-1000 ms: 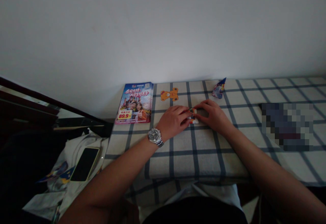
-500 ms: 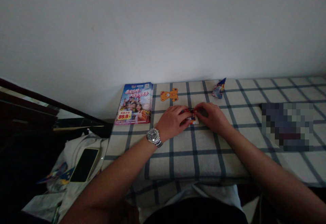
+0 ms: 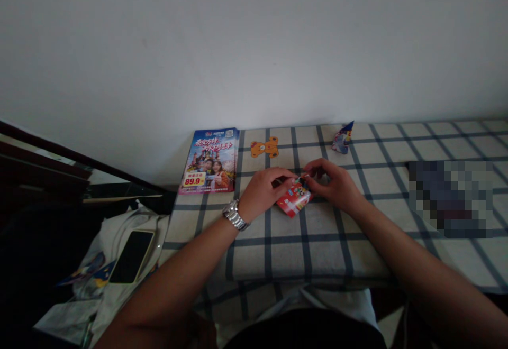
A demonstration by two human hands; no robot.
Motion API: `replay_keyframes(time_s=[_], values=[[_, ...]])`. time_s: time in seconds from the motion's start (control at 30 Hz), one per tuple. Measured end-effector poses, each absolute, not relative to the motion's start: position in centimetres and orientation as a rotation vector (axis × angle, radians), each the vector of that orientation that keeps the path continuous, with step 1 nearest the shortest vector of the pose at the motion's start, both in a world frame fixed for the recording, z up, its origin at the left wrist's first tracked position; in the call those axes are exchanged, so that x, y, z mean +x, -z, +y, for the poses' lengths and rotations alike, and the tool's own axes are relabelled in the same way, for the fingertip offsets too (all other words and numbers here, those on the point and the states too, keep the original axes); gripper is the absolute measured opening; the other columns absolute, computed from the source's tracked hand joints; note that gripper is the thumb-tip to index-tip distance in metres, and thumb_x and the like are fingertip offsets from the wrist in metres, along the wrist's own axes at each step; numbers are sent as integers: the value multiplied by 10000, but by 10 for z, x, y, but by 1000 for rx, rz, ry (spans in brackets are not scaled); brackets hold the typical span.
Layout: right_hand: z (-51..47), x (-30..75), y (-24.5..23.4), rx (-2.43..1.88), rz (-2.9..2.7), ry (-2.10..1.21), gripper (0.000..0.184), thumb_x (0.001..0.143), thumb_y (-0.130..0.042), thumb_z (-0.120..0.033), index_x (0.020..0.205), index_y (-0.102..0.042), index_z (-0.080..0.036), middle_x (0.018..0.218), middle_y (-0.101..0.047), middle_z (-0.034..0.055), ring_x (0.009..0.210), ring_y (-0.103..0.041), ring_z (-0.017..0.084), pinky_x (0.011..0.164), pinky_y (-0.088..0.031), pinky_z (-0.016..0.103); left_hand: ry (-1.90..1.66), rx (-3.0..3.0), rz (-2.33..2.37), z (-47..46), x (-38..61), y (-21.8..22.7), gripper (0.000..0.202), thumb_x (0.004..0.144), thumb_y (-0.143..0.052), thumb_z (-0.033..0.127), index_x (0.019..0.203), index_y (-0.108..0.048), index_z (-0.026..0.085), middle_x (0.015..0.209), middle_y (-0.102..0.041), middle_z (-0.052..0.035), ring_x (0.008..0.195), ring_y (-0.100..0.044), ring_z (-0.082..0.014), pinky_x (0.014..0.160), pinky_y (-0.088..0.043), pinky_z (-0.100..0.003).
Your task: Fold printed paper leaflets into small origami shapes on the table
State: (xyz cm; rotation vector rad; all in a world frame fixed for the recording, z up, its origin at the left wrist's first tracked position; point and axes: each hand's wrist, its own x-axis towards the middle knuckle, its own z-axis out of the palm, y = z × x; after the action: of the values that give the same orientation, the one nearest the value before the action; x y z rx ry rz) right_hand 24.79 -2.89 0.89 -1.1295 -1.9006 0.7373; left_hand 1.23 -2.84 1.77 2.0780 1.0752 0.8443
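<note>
A small folded piece of red printed paper (image 3: 294, 199) lies between my two hands over the checked cloth. My left hand (image 3: 269, 187), with a metal watch on its wrist, pinches the paper's upper left edge. At its upper right corner, the thumb and fingers of my right hand (image 3: 330, 184) are closed on the paper. The exact fold under the fingertips is hidden.
Flyers (image 3: 212, 161) lie stacked at the table's left end, beside a flat brown bear cutout (image 3: 264, 148). Near the wall stands a pointed blue folded paper (image 3: 343, 138). A blurred-out dark item (image 3: 446, 195) lies right. Lower left, a phone (image 3: 132, 256) rests on bags.
The paper has been turned so that its red printed face shows below my hands. My left hand has shifted slightly left and down; both hands still grip the paper.
</note>
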Motion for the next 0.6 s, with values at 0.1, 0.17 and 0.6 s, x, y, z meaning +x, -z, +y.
replay_keyframes(time_s=[0.1,0.17,0.6], values=[[-30,247,-10,-1127,-1885,-766,174,904,-693,-255,1075,-667,-230,866,-692,10,765,-647,177,695,-518,309,-837,1983,1034,-28,12,-15,132,984,-675,259,1088,-754,239,1054,-797,3,931,-750,-150,852,-585,-288],[-31,246,-11,-1133,-1876,-791,173,909,-693,-281,1074,-670,-232,862,-694,14,766,-648,182,701,-526,318,-831,1934,1015,-27,14,-12,125,967,-688,254,1072,-751,230,1023,-798,-3,894,-753,-154,832,-600,-292],[-29,245,-10,-1193,-1594,-1149,309,884,-769,-503,1006,-715,-225,945,-776,59,841,-727,222,735,-592,343,-975,1772,1081,-26,17,-13,64,905,-720,234,932,-708,177,870,-765,-26,765,-716,-140,704,-585,-255]])
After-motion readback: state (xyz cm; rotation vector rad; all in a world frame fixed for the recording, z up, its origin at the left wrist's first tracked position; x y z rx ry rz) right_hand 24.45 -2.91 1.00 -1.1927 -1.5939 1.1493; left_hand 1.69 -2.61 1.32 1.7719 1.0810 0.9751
